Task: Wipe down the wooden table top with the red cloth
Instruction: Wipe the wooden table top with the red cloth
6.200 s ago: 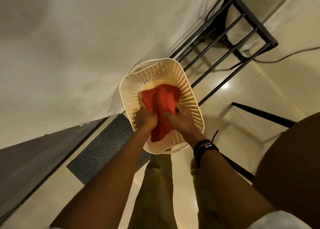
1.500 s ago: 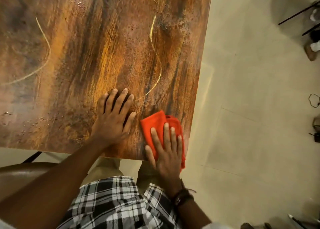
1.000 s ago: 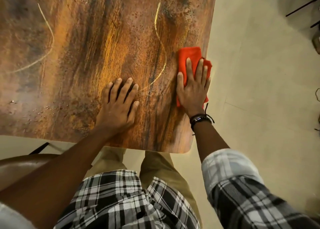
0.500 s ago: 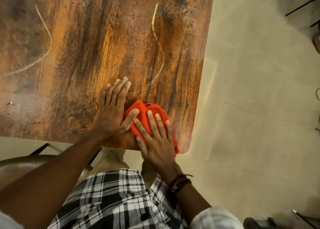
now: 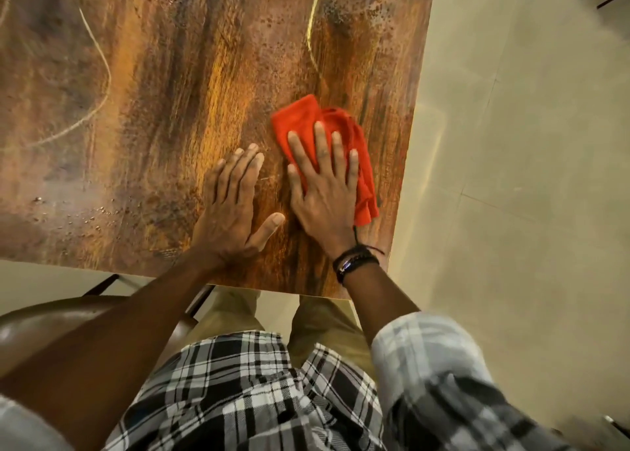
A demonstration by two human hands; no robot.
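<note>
Wiping looks barely started: the right hand (image 5: pixel 324 191) presses flat, fingers straight, on the red cloth (image 5: pixel 335 143) near the table top (image 5: pixel 153 109)'s right edge. The left hand (image 5: pixel 231 205) rests flat, holding nothing. Most wood is left.

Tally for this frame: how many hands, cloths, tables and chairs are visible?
Hands: 2, left hand and right hand
Cloths: 1, red cloth
Tables: 1, wooden table
Chairs: 1, brown chair
Total: 5

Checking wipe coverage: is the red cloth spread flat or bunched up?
Bunched: the red cloth lies in folds and layered creases under the flat right hand.
</note>
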